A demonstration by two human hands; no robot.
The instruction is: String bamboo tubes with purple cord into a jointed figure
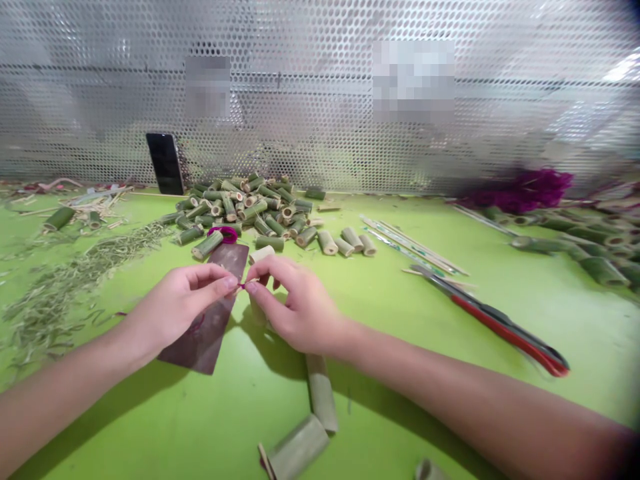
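Observation:
Fingertip to fingertip, my left hand (187, 297) and my right hand (297, 300) both pinch a short piece of magenta string (242, 286). A thin pale sliver shows by my right fingertips; what it is I cannot make out. Below my hands a dark brown sheet (210, 343) lies on the green table (190, 433). A coil of magenta string (229, 233) rests at its far end, beside a green bamboo tube (207, 246). Pale bamboo tubes (323, 393) lie under and in front of my right hand, one (300, 448) with thin sticks at its end.
A heap of cut bamboo tubes (255, 207) sits at the back, near an upright phone (165, 164). Bamboo shavings (85, 280) spread on the left. To the right are thin sticks (415, 243), a red-handled cutting tool (500, 323) and a magenta bundle (530, 190). Perforated metal (320, 100) stands behind.

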